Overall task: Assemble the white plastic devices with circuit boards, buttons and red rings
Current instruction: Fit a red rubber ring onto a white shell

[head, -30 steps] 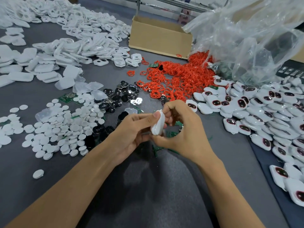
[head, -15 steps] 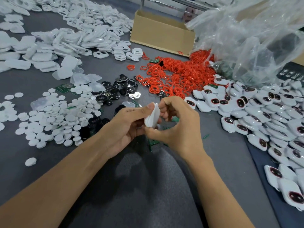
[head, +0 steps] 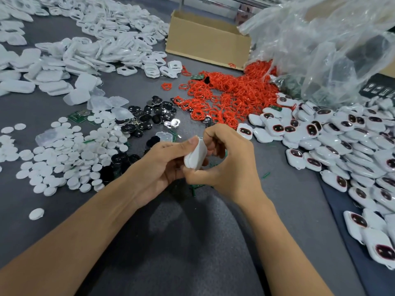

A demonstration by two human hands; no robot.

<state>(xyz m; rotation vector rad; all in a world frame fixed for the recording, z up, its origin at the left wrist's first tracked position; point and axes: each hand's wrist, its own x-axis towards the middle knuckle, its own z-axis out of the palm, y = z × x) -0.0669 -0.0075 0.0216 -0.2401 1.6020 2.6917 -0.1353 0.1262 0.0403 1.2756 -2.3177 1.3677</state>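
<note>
Hands were together over the worktop [head: 192, 242]: our left hand [head: 158, 167] and right hand [head: 224, 165] both pinched one white device [head: 195, 155] by its thin edges. We judged it light, hard and slippery, so edges were best. Red rings [head: 230, 97] lay behind.

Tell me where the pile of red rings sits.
In the head view, the pile of red rings lies right of centre, in front of the cardboard box and left of the heap of assembled white devices.
</note>
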